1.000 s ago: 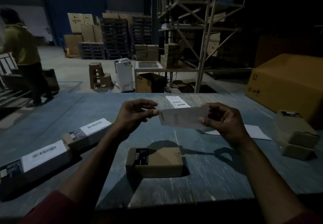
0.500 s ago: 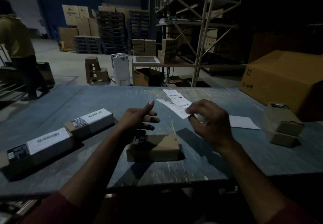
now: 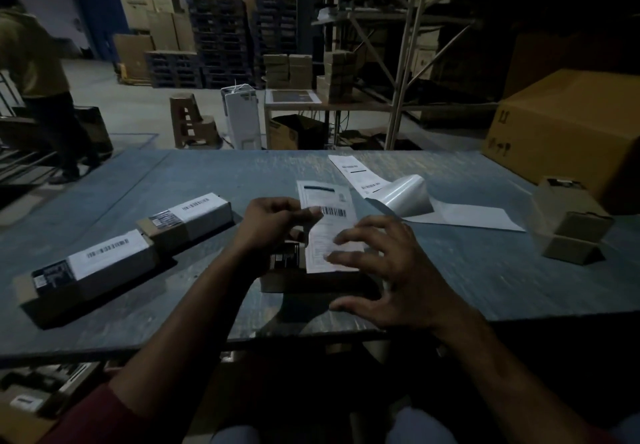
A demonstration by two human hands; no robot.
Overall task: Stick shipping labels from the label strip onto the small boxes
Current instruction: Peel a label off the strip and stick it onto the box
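We see a dim warehouse table from above, and take the small brown cardboard box (image 3: 311, 279) near its front edge as our landmark. Half a second ago the white shipping label (image 3: 329, 232) was still out beyond the box by the strip, in the right hand alone, and the box top was bare. Now the label lies lengthwise over the box top, its barcode end rising past the far edge. We judge the sticking step has begun but the label is not yet smoothed flat.

Our left hand (image 3: 273, 227), at the box's far left corner, pinches the label's upper edge between thumb and fingers. Our right hand (image 3: 388, 270) hovers over the box's right side, fingers spread, fingertips touching or nearly touching the label's lower half; blur keeps us from telling which.

Beyond the box to the right, the white label strip (image 3: 398, 194) lies curled on the worn blue-grey table (image 3: 138, 305). Left of the box sit two long brown boxes (image 3: 121, 253), already labelled.
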